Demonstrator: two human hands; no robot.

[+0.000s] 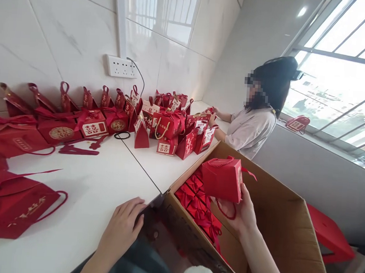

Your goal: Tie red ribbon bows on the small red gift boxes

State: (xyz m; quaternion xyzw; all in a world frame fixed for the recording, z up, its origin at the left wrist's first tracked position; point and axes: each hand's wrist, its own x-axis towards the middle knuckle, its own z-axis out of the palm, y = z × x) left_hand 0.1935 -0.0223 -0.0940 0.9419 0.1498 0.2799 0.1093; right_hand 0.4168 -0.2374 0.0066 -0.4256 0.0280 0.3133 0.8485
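Note:
My right hand [242,210] is closed round a red gift box [220,180] with a corded handle and a ribbon, held tilted over an open cardboard box [276,212]. Inside that carton lie several red ribboned boxes [200,203] in rows along its left side. My left hand [126,215] rests on the edge of the white table [98,193], fingers stretched out with nothing in them. A larger red gift box [20,205] with a cord handle stands on the table to the left of it.
Red gift boxes [62,127] line the wall, with triangular ones [142,132] grouped at the table's far corner. Flat dark red strips [78,150] and a black loop [122,135] lie nearby. A person [255,112] works beyond the carton. A red stool [331,236] stands at right.

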